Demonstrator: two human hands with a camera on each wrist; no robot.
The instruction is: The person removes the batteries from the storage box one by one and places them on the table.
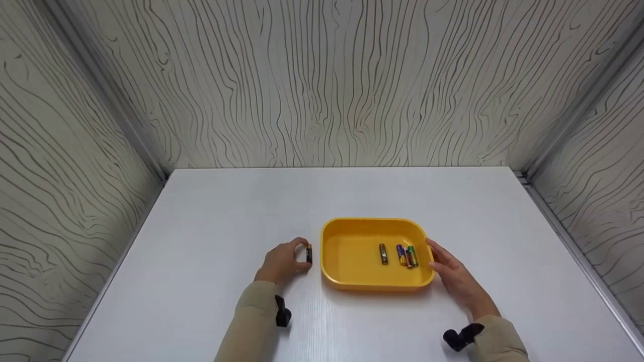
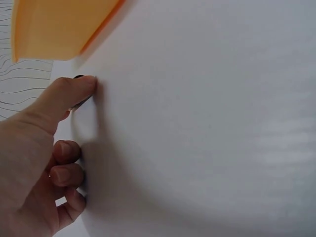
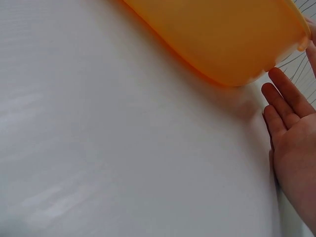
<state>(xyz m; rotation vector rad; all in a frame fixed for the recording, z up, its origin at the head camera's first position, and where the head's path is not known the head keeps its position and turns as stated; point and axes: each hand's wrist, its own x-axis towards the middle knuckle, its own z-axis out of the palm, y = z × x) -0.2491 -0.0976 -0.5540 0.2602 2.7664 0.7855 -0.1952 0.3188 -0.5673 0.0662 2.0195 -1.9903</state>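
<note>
A dark battery point(image 1: 309, 254) stands out at the fingertips of my left hand point(image 1: 283, 262), just left of a yellow tray point(image 1: 347, 287). Thumb and forefinger pinch it near the table top. In the left wrist view the thumb point(image 2: 74, 91) mostly hides the battery, and the other fingers curl loosely. My right hand point(image 1: 455, 276) touches the tray's right end with thumb and fingers. The right wrist view shows its fingers point(image 3: 291, 98) fairly straight against the tray wall. Inside the tray lie a dark battery point(image 1: 383, 254), a purple-and-yellow battery point(image 1: 401, 255) and a green battery point(image 1: 412, 256).
Between the purple and green batteries lies a partly hidden reddish battery point(image 1: 408, 262). The tray rests on a white table point(image 1: 226, 211). Wood-patterned panels point(image 1: 322, 85) rise behind the table and at both sides.
</note>
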